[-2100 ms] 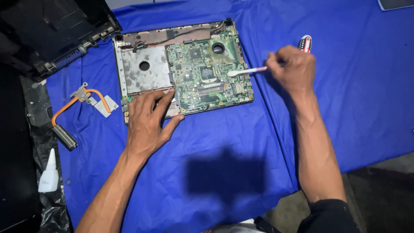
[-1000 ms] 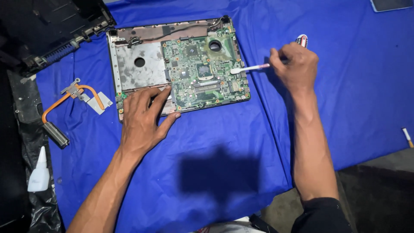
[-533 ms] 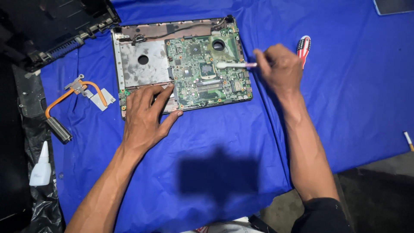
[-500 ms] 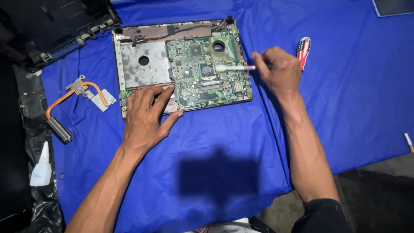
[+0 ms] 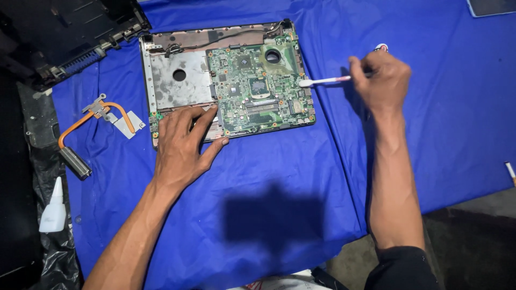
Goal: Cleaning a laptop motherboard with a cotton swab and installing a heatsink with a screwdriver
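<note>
An opened laptop base [image 5: 177, 86] with a green motherboard [image 5: 258, 91] lies on a blue cloth [image 5: 269, 188]. My left hand [image 5: 183, 145] rests flat on the base's front left corner, fingers spread. My right hand [image 5: 381, 80] grips a cotton swab [image 5: 322, 81] by its pink stem. The swab's white tip hangs just off the board's right edge, apart from it. A red-handled tool [image 5: 381, 47] peeks out behind my right hand.
A copper heat pipe with a heatsink [image 5: 91, 126] lies left of the base. A black laptop cover [image 5: 64, 32] sits at the top left. A small white bottle [image 5: 54, 207] stands on black plastic at the left. A thin white stick [image 5: 510, 172] lies at the right edge.
My right hand has drawn the swab back to the right, off the middle of the motherboard. My left hand has stayed on the base.
</note>
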